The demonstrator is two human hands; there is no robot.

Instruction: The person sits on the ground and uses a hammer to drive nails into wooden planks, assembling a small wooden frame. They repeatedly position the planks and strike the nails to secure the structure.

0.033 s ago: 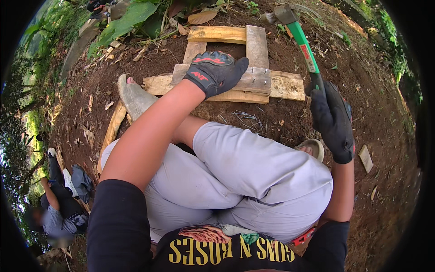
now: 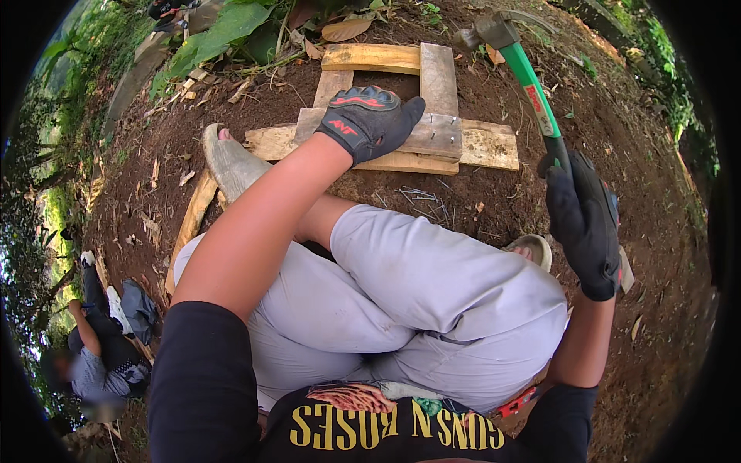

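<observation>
A small wooden frame (image 2: 438, 81) of rough boards rests on the soil in front of my crossed legs. My left hand (image 2: 370, 123), in a black glove with red marks, is closed over its near board (image 2: 432, 137), the thumb lying toward the right. Several nails (image 2: 452, 130) stick up from that board's right end. Out to the right, my gloved right hand (image 2: 583, 220) grips a claw hammer (image 2: 527, 81) by its green and black handle. The hammer's metal head (image 2: 494, 32) is raised, apart from the wood.
Loose nails (image 2: 424, 202) lie on the dirt between the frame and my knees. A long board (image 2: 191, 220) lies by my left leg. Another person (image 2: 100, 363) sits at the far left. Large leaves (image 2: 224, 38) grow beyond the frame.
My right hand has shifted to the right and a little nearer to me, carrying the hammer with it. My left hand stays in place on the board.
</observation>
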